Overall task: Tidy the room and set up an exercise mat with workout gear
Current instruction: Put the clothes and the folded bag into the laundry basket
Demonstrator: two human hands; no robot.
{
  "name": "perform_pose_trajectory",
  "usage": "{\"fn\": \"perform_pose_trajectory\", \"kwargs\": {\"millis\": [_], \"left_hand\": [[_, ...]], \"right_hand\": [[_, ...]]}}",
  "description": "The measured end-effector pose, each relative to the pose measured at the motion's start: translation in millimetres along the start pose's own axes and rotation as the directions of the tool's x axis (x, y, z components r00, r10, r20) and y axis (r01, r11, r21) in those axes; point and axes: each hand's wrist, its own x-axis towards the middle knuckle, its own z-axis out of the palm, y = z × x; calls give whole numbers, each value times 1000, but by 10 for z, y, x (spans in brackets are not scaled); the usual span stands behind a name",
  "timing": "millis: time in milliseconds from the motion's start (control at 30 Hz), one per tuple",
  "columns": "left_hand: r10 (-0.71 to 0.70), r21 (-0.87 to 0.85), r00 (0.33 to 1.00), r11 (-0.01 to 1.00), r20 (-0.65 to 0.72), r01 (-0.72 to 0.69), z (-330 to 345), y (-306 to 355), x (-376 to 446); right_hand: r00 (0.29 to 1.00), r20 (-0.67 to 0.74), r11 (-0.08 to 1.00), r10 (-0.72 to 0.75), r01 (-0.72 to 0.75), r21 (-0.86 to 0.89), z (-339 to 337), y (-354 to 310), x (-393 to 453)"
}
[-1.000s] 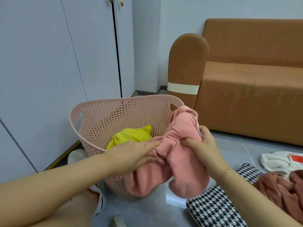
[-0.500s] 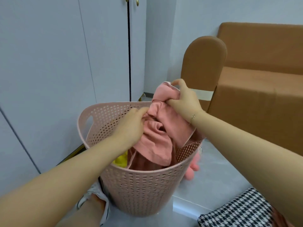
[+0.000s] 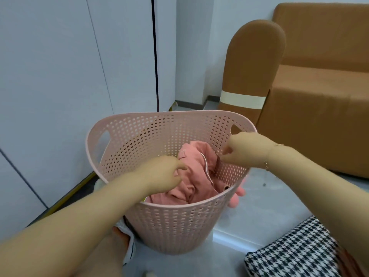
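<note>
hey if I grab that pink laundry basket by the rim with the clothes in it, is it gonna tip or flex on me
The pink laundry basket probably weighs little: perforated plastic walls, holding only soft cloth such as the pink garment. The thin rim may flex somewhat under a one-sided pull. It narrows toward the base, so tipping seems likelier than sliding; the cut-out handles look safer.

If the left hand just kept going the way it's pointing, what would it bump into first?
Most likely the pink garment in the basket: the left hand reaches forward and down into it, fingertips at or just above the cloth.
</note>
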Motion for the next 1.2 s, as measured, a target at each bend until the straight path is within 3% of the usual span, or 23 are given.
{"fn": "perform_pose_trajectory", "kwargs": {"millis": [67, 100, 167, 233, 367, 567, 633, 733, 867, 1000, 1133, 1200], "left_hand": [[31, 43, 996, 999, -85, -27, -40, 94, -37], [53, 53, 988, 998, -147, -46, -71, 154, -66], [110, 65, 957, 993, -268, -96, -145, 323, -140], [175, 85, 926, 984, -336, -155, -199, 541, -217], [245, 5, 914, 966, -324, -257, -313, 1030, -267], [418, 204, 896, 900, -151, -386, -357, 1900, -12], [458, 216, 885, 875, -81, -432, -280, 2258, 99], [518, 177, 854, 846, -51, -502, -114, 2843, 303], [564, 67, 826, 824, 0, -563, 231, 3567, 551], [576, -79, 815, 817, 69, -571, 764, 4036, 832], [545, -249, 825, 828, 150, -502, 1258, 4338, 1104], [497, -340, 826, 850, 265, -402, 1489, 4427, 1235]], "right_hand": [[1000, -2, 998, -1, 1, -59, 93, 36, -116], [994, -104, 1000, -20, 18, -22, 157, 61, -147], [920, -392, 966, -4, 105, 236, 293, 110, -243], [830, -552, 891, 76, 192, 411, 393, 163, -413], [746, -613, 774, 260, 219, 595, 595, 366, -874], [690, -405, 478, 599, 98, 873, 732, 964, -1741], [668, -311, 363, 676, 65, 930, 775, 1186, -2030], [634, -224, 295, 740, -7, 955, 893, 1519, -2476], [650, -71, 256, 757, -195, 947, 1160, 2018, -3030], [687, 94, 314, 721, -445, 839, 1610, 2462, -3437], [630, 369, 170, 684, -629, 759, 2155, 2651, -3602], [654, 440, 146, 615, -643, 752, 2421, 2662, -3584]]}}
